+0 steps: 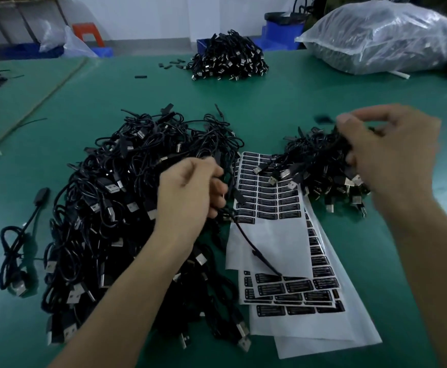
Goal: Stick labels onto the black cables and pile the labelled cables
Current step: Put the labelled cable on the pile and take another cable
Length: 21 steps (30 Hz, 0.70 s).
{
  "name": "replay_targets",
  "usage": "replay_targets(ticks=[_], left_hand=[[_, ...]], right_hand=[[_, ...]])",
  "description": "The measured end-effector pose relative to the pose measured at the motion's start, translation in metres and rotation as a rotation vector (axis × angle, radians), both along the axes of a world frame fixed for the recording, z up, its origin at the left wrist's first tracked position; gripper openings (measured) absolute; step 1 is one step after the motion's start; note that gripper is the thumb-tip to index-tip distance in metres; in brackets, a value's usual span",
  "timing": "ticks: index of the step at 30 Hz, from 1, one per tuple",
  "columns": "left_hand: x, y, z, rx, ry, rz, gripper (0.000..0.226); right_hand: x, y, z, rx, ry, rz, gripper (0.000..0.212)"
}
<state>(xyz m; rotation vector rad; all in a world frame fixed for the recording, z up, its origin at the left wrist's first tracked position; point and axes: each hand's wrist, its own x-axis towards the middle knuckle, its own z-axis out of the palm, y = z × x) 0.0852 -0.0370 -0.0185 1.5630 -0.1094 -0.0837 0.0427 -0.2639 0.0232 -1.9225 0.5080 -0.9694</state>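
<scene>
A big tangled heap of black cables point(105, 208) with USB plugs lies at the left on the green table point(270, 102). My left hand point(190, 192) grips one black cable point(246, 237) at the heap's right edge, and its free end trails down over the label sheets point(270, 197). These white sheets, which carry rows of black labels, lie overlapped in the middle. A smaller pile of cables point(320, 160) sits to their right. My right hand point(392, 150) hovers over that pile, motion-blurred, with its fingers curled among the cables. Whether it holds one is unclear.
A single loose cable point(17, 243) lies at the near left. Another cable heap point(230, 59) stands at the far middle, with small black parts scattered beside it. A large clear plastic bag point(381, 35) of cables fills the far right. Blue bins point(283, 30) stand behind the table.
</scene>
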Motion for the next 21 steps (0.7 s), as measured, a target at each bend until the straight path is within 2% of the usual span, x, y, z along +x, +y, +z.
replay_targets(ticks=[4,7,10,12,15,17,19,21], left_hand=[[-0.004,-0.004,-0.011,0.432,-0.138,-0.191,0.019],[-0.008,-0.007,-0.016,0.802,-0.235,-0.251,0.014],[-0.01,-0.006,-0.016,0.845,-0.262,-0.24,0.009],[-0.01,-0.005,-0.013,0.781,-0.279,-0.222,0.006],[-0.011,-0.004,-0.006,0.774,-0.407,-0.127,0.008],[-0.011,-0.001,0.0,0.903,-0.651,0.013,0.006],[-0.007,0.003,0.0,1.072,-0.822,0.142,0.019],[-0.001,0.009,-0.002,1.281,-0.741,0.157,0.044]], right_hand=[[0.027,-0.027,0.011,-0.076,0.166,-0.078,0.016],[0.036,-0.032,0.008,-0.045,0.27,-0.064,0.047],[0.028,-0.018,-0.003,-0.208,0.351,-0.07,0.051],[0.014,-0.001,-0.013,-0.355,0.313,-0.075,0.042],[-0.004,0.03,-0.033,-0.434,0.2,-0.029,0.026],[-0.01,0.051,-0.043,-0.45,0.159,0.043,0.017],[-0.014,0.066,-0.054,-0.46,0.136,0.163,0.013],[-0.017,0.074,-0.066,-0.451,0.164,0.305,0.013]])
